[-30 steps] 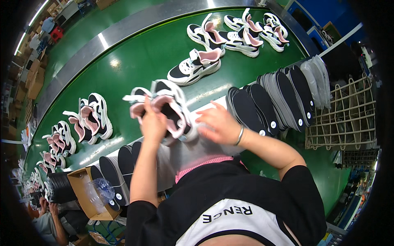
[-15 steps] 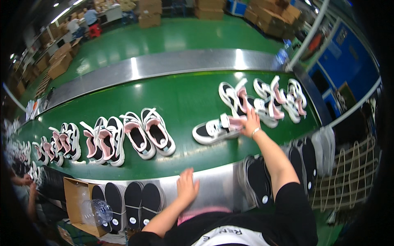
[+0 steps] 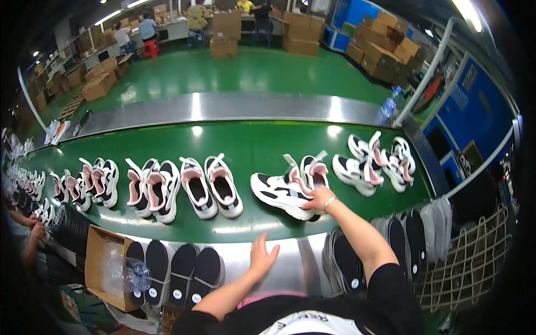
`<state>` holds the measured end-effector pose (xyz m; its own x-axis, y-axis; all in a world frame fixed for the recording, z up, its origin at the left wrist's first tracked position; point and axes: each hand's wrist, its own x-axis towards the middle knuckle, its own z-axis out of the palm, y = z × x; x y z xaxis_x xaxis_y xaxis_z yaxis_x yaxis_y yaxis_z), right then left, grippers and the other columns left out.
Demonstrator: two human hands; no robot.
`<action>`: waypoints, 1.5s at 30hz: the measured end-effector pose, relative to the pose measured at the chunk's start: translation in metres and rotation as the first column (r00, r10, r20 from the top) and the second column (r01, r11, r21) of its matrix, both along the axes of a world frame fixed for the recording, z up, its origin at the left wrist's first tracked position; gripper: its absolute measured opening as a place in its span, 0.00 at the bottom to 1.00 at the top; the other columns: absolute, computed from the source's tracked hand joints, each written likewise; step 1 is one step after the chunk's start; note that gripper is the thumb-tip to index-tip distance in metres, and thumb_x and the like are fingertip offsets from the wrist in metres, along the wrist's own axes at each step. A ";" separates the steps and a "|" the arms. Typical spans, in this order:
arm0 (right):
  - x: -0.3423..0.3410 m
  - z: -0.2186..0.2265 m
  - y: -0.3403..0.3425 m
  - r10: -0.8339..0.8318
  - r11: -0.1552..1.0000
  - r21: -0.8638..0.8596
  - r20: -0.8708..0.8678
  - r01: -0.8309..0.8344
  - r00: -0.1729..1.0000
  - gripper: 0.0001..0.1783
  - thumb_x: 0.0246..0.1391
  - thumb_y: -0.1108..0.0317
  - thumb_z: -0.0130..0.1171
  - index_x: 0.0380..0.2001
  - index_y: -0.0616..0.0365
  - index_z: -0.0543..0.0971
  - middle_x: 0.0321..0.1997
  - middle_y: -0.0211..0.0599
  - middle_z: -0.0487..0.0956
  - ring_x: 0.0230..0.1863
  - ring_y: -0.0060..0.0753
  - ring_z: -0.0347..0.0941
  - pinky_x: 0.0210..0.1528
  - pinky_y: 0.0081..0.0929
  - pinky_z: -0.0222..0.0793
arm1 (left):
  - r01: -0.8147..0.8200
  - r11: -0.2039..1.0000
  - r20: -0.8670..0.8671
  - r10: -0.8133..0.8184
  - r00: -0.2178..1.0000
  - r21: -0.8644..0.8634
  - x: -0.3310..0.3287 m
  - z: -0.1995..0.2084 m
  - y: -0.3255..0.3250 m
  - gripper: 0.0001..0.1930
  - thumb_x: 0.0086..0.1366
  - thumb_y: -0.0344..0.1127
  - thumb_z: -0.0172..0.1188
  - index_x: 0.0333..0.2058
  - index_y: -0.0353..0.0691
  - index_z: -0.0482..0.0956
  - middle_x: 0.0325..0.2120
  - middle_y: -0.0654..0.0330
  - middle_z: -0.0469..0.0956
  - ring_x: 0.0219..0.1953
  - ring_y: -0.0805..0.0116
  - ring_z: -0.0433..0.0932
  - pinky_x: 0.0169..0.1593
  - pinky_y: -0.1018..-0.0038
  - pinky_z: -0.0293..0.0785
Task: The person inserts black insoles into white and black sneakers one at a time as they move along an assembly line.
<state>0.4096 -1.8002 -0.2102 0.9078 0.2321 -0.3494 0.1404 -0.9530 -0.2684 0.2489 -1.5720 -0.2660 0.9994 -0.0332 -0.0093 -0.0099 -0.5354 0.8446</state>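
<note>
My right hand [image 3: 320, 201] is closed on the heel of a white, black and pink sneaker [image 3: 279, 192] lying on the green conveyor belt [image 3: 251, 134], its toe pointing left. Right behind it stands a matching sneaker [image 3: 314, 170] with its tongue raised; whether my fingers also touch that one is hidden. My left hand [image 3: 262, 255] hangs open over the metal front edge [image 3: 240, 262], fingers apart and nothing in them. Farther right on the belt are several more sneakers [image 3: 354, 173]. To the left, a pair of sneakers [image 3: 209, 187] stands with openings toward me.
Stacked black insoles [image 3: 184, 273] lie left of me, beside a cardboard box [image 3: 97, 268] with clear plastic inside. More insoles [image 3: 343, 259] and a rope net [image 3: 474, 251] are at right. Another person's hands [image 3: 36, 229] are at far left.
My right hand has come nearer the belt's front edge, gripping the near sneaker's heel. The near sneaker and its mate now sit close together. My left hand stays open; the view has tilted up.
</note>
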 end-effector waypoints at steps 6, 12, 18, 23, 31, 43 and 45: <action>-0.102 0.071 0.053 0.112 0.991 0.083 -0.028 -0.110 0.993 0.20 0.33 0.52 0.60 0.30 0.52 0.75 0.29 0.49 0.73 0.35 0.48 0.70 0.38 0.37 0.66 | -0.132 0.984 -0.059 0.125 0.990 -0.123 0.031 0.047 -0.017 0.45 0.44 0.53 0.61 0.54 0.32 0.48 0.53 0.37 0.47 0.56 0.44 0.47 0.57 0.60 0.45; -0.206 0.061 0.059 0.045 0.996 0.080 -0.006 -0.044 0.999 0.14 0.40 0.60 0.55 0.33 0.46 0.73 0.30 0.39 0.68 0.36 0.41 0.66 0.33 0.33 0.66 | 0.078 0.995 -0.092 -0.083 0.992 -0.054 -0.023 0.034 -0.010 0.45 0.42 0.46 0.60 0.52 0.27 0.47 0.54 0.37 0.42 0.56 0.43 0.44 0.58 0.60 0.42; -0.240 0.076 0.029 -0.065 0.988 0.151 0.261 0.026 0.963 0.19 0.41 0.60 0.54 0.40 0.50 0.70 0.32 0.34 0.71 0.37 0.36 0.67 0.41 0.35 0.57 | 0.096 0.994 0.226 -0.107 0.968 0.060 -0.035 0.056 -0.007 0.34 0.49 0.39 0.57 0.51 0.32 0.52 0.49 0.44 0.55 0.51 0.47 0.55 0.53 0.62 0.51; -0.240 0.031 -0.037 -0.438 0.896 0.078 0.316 0.437 0.842 0.22 0.38 0.56 0.58 0.38 0.53 0.70 0.38 0.37 0.71 0.43 0.40 0.65 0.41 0.40 0.61 | 0.082 0.977 -0.035 -0.090 0.995 -0.195 0.008 0.078 -0.011 0.12 0.57 0.37 0.48 0.33 0.32 0.70 0.28 0.48 0.71 0.33 0.55 0.70 0.38 0.68 0.65; -0.233 0.009 -0.054 -0.577 0.793 -0.116 0.167 0.597 0.799 0.24 0.29 0.52 0.64 0.32 0.50 0.71 0.40 0.38 0.68 0.44 0.41 0.63 0.43 0.35 0.59 | -0.019 0.969 -0.191 -0.029 0.981 -0.247 0.027 0.064 -0.017 0.15 0.58 0.42 0.46 0.30 0.32 0.71 0.21 0.54 0.73 0.24 0.63 0.71 0.31 0.71 0.66; -0.223 0.114 -0.006 -0.160 0.900 0.433 0.418 -0.042 0.894 0.07 0.34 0.68 0.57 0.14 0.59 0.72 0.29 0.36 0.68 0.29 0.33 0.68 0.28 0.28 0.66 | 0.182 0.983 0.032 -0.183 0.983 0.033 0.007 0.053 -0.030 0.23 0.42 0.28 0.51 0.41 0.26 0.63 0.35 0.44 0.66 0.41 0.50 0.64 0.47 0.64 0.60; -0.222 0.114 0.026 0.166 0.974 0.104 0.275 -0.201 0.947 0.05 0.36 0.70 0.54 0.15 0.59 0.74 0.30 0.35 0.69 0.28 0.35 0.70 0.26 0.29 0.68 | 0.200 0.980 0.010 -0.199 0.980 -0.008 0.007 0.050 -0.031 0.23 0.41 0.26 0.50 0.41 0.25 0.62 0.35 0.44 0.66 0.41 0.50 0.64 0.47 0.65 0.60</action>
<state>0.1879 -1.7740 -0.0962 0.9007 0.4302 -0.0603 0.3915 -0.8640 -0.3166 0.2560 -1.6032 -0.2161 0.9727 -0.2319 0.0013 -0.1238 -0.5145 0.8485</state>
